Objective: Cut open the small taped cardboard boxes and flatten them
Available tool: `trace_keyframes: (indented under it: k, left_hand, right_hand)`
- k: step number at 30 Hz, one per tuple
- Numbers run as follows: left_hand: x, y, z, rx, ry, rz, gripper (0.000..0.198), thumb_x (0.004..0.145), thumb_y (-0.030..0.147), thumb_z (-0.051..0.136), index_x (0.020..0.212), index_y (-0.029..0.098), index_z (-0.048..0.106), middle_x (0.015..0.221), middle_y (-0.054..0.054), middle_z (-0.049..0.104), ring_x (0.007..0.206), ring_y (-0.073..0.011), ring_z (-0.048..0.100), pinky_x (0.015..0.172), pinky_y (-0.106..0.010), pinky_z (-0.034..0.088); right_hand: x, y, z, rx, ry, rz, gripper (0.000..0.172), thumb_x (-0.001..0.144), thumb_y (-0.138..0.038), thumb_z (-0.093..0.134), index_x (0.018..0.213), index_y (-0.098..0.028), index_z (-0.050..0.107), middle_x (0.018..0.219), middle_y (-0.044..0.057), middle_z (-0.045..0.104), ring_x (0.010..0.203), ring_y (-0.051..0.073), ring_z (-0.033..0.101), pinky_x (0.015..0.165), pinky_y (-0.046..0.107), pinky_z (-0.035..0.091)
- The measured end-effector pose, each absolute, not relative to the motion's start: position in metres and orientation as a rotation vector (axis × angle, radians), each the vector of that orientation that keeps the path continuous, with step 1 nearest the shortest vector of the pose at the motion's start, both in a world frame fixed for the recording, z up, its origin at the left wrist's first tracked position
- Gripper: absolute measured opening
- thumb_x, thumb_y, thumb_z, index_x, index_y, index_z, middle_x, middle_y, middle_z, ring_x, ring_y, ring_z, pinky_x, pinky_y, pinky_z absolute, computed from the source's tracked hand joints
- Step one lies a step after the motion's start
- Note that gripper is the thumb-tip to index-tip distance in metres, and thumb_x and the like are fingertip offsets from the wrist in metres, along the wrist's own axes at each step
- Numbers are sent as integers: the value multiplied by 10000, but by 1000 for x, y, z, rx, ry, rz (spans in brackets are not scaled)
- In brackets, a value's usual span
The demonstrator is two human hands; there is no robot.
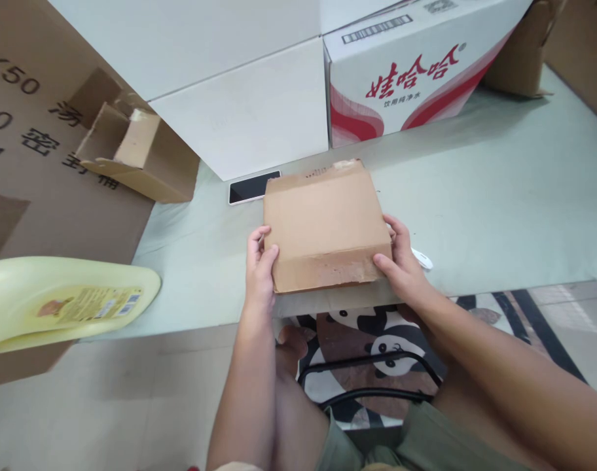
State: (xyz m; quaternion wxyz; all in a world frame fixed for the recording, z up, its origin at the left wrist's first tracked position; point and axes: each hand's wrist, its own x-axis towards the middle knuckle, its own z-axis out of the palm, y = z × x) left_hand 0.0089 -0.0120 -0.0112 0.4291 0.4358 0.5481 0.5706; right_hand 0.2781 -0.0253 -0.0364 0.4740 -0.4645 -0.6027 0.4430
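Observation:
A flat brown cardboard box (pixel 328 219) is held between my two hands over the front part of the table (pixel 480 196). My left hand (pixel 261 265) grips its left side, thumb on the near left corner. On the right side, my right hand (pixel 400 258) holds it with the thumb on the near right corner. The box covers one end of a phone (pixel 252 188) lying behind it. Beside my right hand lies a small white object (pixel 422 259), partly hidden by that hand.
White boxes (pixel 249 111) and a red-and-white printed carton (pixel 406 85) stand at the back. An open small carton (pixel 156 154) is at the left, near a large brown box (pixel 57 216). A yellow bottle (pixel 72 301) is at the near left.

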Motion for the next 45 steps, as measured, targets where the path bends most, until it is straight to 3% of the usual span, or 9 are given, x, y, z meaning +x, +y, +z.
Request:
trace_keyframes:
  k: [10, 28, 45]
  left_hand:
    - [12, -13, -16, 1082, 1404, 1450, 509, 746, 534, 740, 1169, 308, 567, 1341, -59, 563, 1236, -284, 569, 992, -387, 483]
    - [11, -12, -16, 1091, 1385, 1436, 519, 740, 536, 748, 1169, 303, 571, 1336, -56, 563, 1270, -296, 540, 1043, -405, 445]
    - [12, -13, -14, 1085, 1394, 1433, 545, 723, 557, 757, 1164, 300, 568, 1355, -59, 555, 1322, -311, 507, 1103, -438, 407]
  right_hand:
    - [279, -27, -37, -1154, -1529, 1020, 721, 948, -647, 483, 1542, -357, 194, 1426, 121, 486, 1321, 324, 513, 1124, 557, 422]
    - [280, -25, -36, -1134, -1488, 1088, 762, 924, -668, 506, 1530, -332, 189, 1336, 120, 518, 1212, 316, 567, 1071, 538, 458]
    - [282, -26, -35, -1183, -1545, 1088, 762, 941, -685, 449, 1550, -351, 137, 1360, 122, 514, 1237, 324, 564, 1064, 534, 480]
